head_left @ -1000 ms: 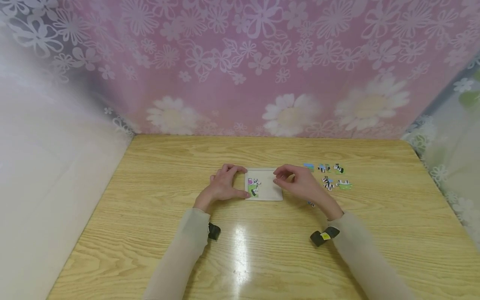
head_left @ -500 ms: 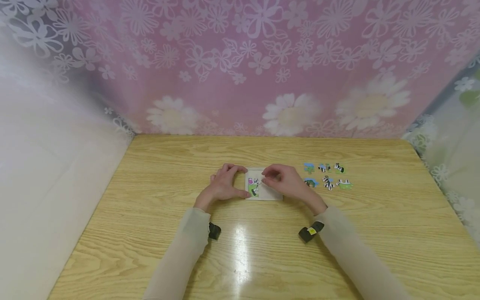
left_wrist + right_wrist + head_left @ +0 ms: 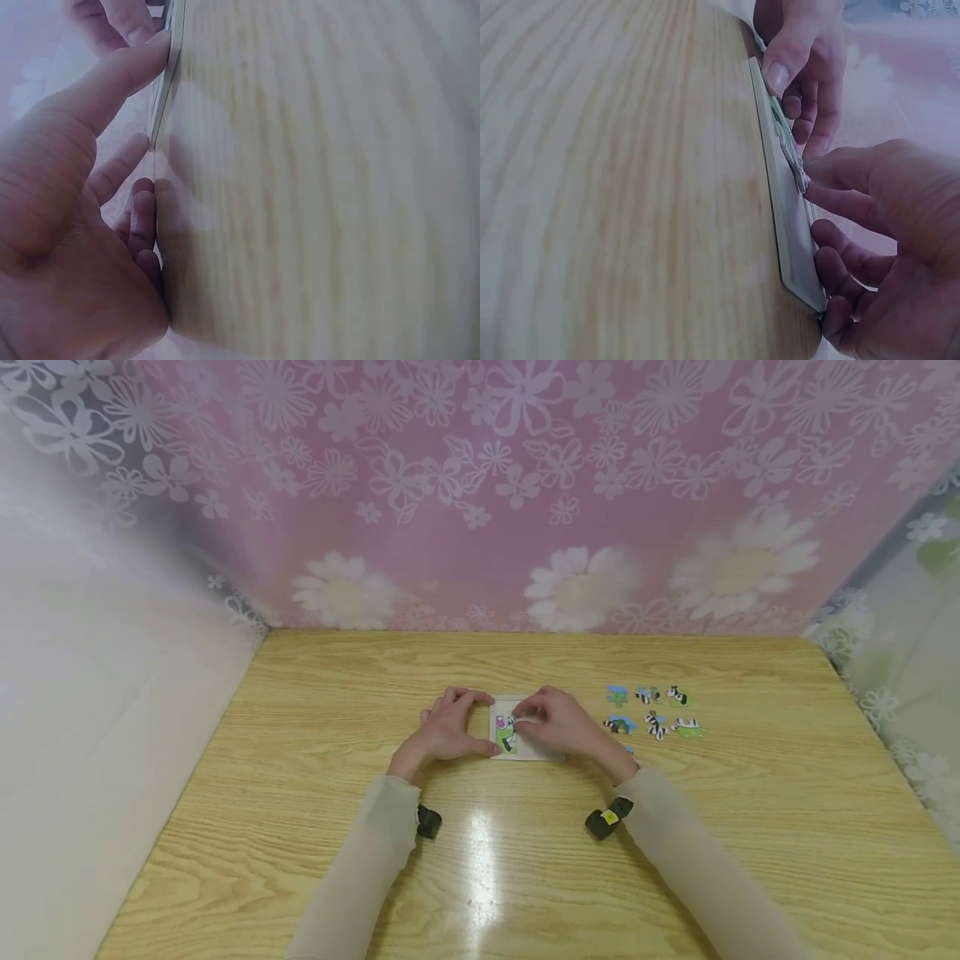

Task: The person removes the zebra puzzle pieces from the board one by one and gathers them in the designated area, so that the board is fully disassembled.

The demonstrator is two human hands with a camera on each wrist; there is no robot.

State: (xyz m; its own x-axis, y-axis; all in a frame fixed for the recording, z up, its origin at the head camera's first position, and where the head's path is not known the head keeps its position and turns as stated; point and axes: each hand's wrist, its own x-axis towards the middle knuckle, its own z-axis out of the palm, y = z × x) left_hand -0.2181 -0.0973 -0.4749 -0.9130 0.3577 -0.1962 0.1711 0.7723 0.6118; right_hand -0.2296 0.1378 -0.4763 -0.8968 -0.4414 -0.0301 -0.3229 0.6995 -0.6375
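Note:
A pale, shallow puzzle tray [image 3: 536, 752] lies on the wooden table. Joined puzzle pieces [image 3: 506, 740] with pink, green and black-and-white print fill part of its left side. My left hand [image 3: 448, 731] holds the tray's left end, thumb at the near corner and index finger at the far one. Over the tray, my right hand [image 3: 564, 723] pinches a small puzzle piece [image 3: 801, 180] between thumb and index finger, right at the edge of the joined pieces. The fingers largely hide its picture. The right hand's other fingers curl over the tray's bare right part.
Several loose puzzle pieces [image 3: 656, 727] lie in rows to the right of the tray, one partly behind the right wrist. Black wrist cameras [image 3: 600, 823] sit at both cuffs. A pink flowered curtain [image 3: 465, 527] hangs behind the table's back edge.
My right hand has moved left across the tray to the joined pieces, uncovering loose pieces on the table. My left hand has stayed at the tray's left end.

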